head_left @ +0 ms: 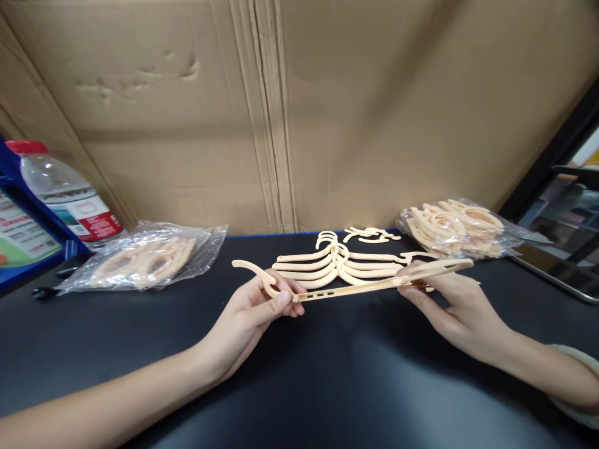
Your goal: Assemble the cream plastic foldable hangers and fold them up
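Observation:
Between my two hands stretches a beige plastic folding hanger (349,291), raised a little above the dark tabletop. My left hand (262,305) is closed on its left end, thumb and fingers pinching the joint where a curved arm sticks out to the upper left. Small slots show along the straight bar beside those fingers. At the right end my right hand (449,305) grips the same hanger, and a long looped part reaches past it to the right. Just behind lies a row of several beige hangers (309,267) with their hooks gathered in the middle.
Loose beige pieces (369,234) lie at the table's back edge. A clear bag of beige parts (456,227) is at back right, another bag (145,259) at left. A red-capped bottle (70,193) stands far left. Cardboard (374,112) walls the back.

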A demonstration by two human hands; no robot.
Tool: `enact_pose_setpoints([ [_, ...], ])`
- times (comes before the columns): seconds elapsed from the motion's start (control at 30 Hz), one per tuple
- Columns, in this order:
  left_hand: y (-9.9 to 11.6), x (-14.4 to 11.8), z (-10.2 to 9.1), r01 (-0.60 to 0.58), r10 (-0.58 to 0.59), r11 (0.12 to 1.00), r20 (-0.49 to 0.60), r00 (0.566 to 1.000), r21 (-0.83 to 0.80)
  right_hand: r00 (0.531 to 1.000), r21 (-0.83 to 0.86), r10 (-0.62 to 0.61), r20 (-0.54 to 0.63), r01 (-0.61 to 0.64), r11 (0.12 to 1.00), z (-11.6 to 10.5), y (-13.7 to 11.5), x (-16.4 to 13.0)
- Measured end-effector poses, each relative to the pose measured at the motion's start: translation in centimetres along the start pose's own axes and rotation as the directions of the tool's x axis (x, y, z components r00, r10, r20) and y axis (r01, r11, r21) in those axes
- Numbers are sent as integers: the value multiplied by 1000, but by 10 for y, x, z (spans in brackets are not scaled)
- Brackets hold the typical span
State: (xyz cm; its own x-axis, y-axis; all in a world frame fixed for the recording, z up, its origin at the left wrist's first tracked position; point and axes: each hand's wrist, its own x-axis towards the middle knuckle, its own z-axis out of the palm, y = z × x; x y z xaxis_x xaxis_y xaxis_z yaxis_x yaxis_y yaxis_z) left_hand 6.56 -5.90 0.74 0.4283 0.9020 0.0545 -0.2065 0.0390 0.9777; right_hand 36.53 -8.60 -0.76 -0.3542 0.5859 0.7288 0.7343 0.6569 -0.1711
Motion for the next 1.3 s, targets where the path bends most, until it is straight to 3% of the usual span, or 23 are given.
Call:
enact_pose_setpoints([
  [0.3, -5, -1, -1, -63, 63, 997, -11, 998, 55, 999, 74, -30, -10, 31, 997, 1, -14, -1],
  [0.6, -4, -3, 0, -66, 65, 998, -22, 998, -21, 998, 21, -4, -60, 6, 1000, 2, -13, -1],
  [0.9, -5, -3, 0, -65, 61, 997, -73, 995, -46, 999, 29, 13, -31, -12, 999, -1, -20, -1],
  [1.3, -5, -3, 1, -100, 100, 995, -20, 995, -6, 1000, 41, 3, -26, -2, 999, 0, -18, 1],
])
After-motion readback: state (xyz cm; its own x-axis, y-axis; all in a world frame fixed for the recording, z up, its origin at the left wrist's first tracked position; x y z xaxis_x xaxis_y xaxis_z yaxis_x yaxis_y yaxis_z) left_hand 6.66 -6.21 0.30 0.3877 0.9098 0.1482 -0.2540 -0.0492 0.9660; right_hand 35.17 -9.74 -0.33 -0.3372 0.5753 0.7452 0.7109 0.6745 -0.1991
